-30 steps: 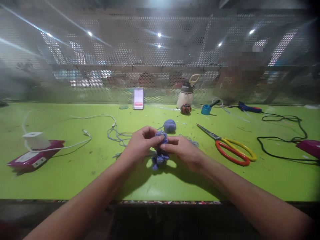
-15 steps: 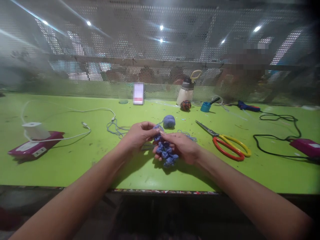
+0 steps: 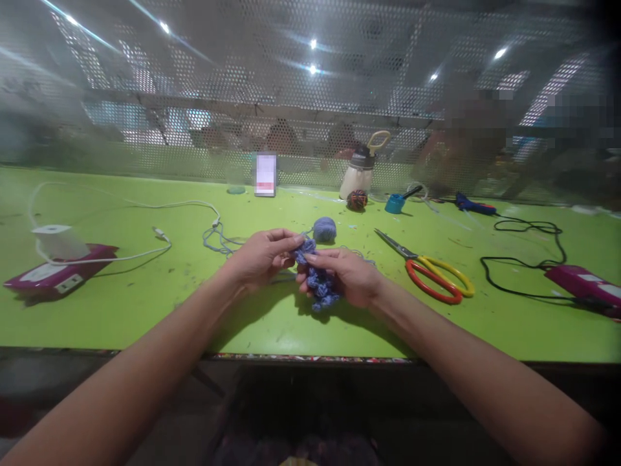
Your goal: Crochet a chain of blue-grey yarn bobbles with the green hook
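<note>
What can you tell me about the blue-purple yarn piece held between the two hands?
The crocheted piece is a small, lumpy bundle of blue-purple yarn, soft-looking, with curled knobs hanging at its lower end. It sits over the green table, between both hands. The left hand pinches its top; the right hand grips its upper part and covers its right side. A thin strand seems to run back to the yarn ball behind it. Stitch detail is blurred.

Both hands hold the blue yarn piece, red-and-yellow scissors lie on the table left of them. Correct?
One thing is off: the scissors lie to the right of the hands, not the left, as the head view shows. The left hand and right hand do both hold the blue yarn piece, and the scissors are on the table.
</note>
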Tool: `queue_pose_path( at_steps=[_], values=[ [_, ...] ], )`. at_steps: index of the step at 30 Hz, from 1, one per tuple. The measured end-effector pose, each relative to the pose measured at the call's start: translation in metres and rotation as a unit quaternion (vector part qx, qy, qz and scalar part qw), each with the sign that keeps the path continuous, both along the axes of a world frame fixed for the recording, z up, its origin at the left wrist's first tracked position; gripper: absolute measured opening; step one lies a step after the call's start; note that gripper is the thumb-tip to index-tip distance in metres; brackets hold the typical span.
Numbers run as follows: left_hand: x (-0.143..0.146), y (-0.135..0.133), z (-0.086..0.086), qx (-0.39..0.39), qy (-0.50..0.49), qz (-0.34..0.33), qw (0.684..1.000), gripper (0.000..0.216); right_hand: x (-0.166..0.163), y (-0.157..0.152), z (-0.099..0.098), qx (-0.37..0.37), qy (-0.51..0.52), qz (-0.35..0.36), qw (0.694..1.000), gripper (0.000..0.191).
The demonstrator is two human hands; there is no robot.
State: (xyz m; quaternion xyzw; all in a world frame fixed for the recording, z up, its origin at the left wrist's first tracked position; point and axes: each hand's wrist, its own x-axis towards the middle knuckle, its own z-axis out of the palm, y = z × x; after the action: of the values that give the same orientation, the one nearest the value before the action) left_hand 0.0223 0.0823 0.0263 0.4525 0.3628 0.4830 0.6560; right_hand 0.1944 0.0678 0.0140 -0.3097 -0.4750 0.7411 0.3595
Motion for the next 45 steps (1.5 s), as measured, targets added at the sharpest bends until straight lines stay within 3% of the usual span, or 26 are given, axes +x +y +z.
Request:
queue_pose_path(
  at_steps=[7,16,21,27,32,41,45],
  values=[
    [0.001,0.000,-0.005,-0.009,-0.017,0.000,1.000,0.016,-0.003,0.000,0.002,-0.007,-0.011,-0.014,1.000,0.020],
    [0.000,-0.005,-0.003,0.028,-0.031,-0.014,0.999,0.017,-0.004,-0.004,-0.001,0.051,-0.003,-0.018,0.999,0.021],
    [0.002,-0.009,0.001,0.039,-0.031,-0.014,0.999,0.020,-0.005,-0.005,0.000,0.038,0.001,-0.025,0.999,0.031],
    [0.001,-0.014,0.003,0.047,0.011,-0.050,0.998,0.043,-0.007,-0.006,0.001,0.038,-0.010,-0.047,0.998,0.029],
    [0.001,-0.013,-0.003,0.048,0.011,-0.013,0.999,0.018,-0.007,-0.005,-0.001,0.055,-0.017,-0.057,0.997,0.023],
    [0.001,-0.010,-0.006,0.030,0.000,-0.008,1.000,0.013,-0.007,-0.007,-0.001,0.062,-0.058,-0.047,0.995,0.024],
    [0.003,-0.014,-0.002,0.037,0.008,-0.003,0.999,0.028,-0.004,-0.005,-0.003,0.106,-0.074,-0.098,0.987,0.015]
  ],
)
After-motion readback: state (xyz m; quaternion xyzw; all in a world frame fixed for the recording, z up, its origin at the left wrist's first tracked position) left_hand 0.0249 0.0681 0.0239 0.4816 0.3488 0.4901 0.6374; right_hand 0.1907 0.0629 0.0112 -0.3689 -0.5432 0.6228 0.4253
